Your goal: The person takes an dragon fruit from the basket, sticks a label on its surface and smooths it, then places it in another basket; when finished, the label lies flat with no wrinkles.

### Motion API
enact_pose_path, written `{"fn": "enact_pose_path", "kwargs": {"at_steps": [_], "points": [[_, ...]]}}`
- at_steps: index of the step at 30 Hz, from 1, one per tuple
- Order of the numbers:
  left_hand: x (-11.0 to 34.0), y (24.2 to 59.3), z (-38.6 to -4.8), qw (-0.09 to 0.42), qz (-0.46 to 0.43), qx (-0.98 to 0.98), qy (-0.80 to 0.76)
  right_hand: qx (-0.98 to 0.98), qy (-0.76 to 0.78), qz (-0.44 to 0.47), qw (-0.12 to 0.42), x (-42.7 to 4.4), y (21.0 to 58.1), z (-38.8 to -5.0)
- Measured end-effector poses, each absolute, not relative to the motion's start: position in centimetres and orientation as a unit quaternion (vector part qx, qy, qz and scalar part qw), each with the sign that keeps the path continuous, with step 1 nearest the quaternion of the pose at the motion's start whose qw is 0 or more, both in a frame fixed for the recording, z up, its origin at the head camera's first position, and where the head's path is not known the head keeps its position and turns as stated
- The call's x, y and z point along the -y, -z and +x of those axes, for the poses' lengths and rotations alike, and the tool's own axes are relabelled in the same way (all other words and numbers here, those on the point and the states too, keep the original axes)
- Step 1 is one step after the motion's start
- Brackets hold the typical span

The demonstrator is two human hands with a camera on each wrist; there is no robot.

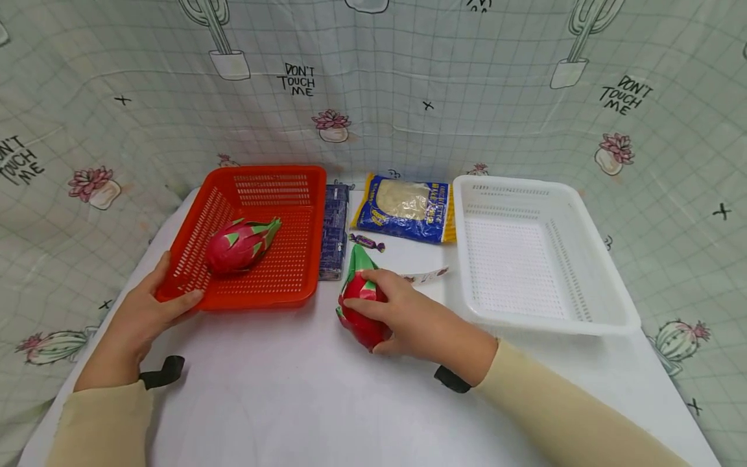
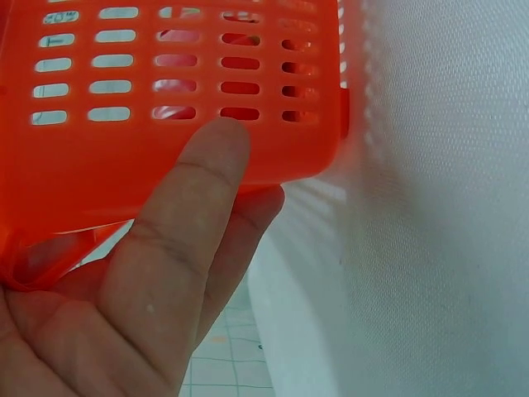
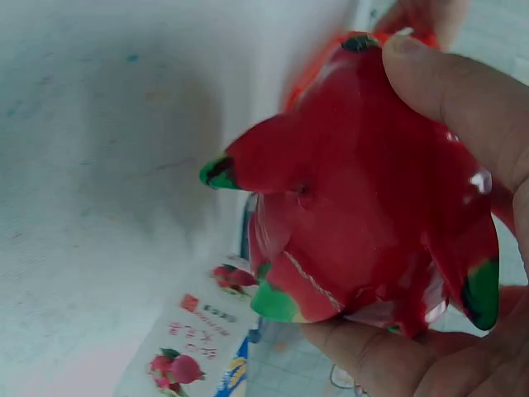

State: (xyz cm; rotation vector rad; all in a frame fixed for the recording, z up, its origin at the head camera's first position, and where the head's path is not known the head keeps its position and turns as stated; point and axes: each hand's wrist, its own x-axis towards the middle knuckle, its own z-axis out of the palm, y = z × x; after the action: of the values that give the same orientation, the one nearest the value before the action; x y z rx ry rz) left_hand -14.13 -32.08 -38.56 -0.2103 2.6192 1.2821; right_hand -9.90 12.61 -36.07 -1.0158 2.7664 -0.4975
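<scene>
My right hand [image 1: 411, 318] grips a red dragon fruit with green tips [image 1: 366, 324] between the two baskets; in the right wrist view the thumb and fingers wrap around the fruit [image 3: 355, 190]. A second dragon fruit [image 1: 236, 250] lies inside the red basket [image 1: 297, 301] on the left. At that basket's near left corner is my left hand [image 1: 140, 318]. In the left wrist view its fingers [image 2: 178, 248] lie against the slotted wall of the red basket [image 2: 107, 178].
A white basket [image 1: 607, 324] stands on the right. Between the baskets lie a blue and yellow packet [image 1: 403, 207], a purple wrapped candy [image 1: 366, 242], a dark blue item [image 1: 334, 227] and a printed paper strip [image 1: 428, 277]. Patterned cloth [image 1: 385, 136] hangs behind.
</scene>
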Motion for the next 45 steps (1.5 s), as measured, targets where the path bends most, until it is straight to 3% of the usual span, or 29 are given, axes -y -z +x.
{"fn": "enact_pose_path", "kwargs": {"at_steps": [20,26,34,45], "points": [[32.1,38.2,-14.1,0.114,-0.074,-0.886,-0.443,-0.877,0.044,-0.473,0.063,-11.9,37.2,-8.7],[32.1,38.3,-14.1,0.116,-0.074,-0.881,-0.453,-0.895,0.045,-0.441,0.056,-12.0,37.2,-9.4],[32.0,38.3,-14.1,0.117,-0.083,-0.884,-0.446,-0.926,0.080,-0.348,0.126,-12.3,36.6,-11.4],[31.9,38.3,-14.2,0.120,-0.077,-0.876,-0.461,-0.925,0.119,-0.332,0.140,-12.1,36.5,-13.7]]}}
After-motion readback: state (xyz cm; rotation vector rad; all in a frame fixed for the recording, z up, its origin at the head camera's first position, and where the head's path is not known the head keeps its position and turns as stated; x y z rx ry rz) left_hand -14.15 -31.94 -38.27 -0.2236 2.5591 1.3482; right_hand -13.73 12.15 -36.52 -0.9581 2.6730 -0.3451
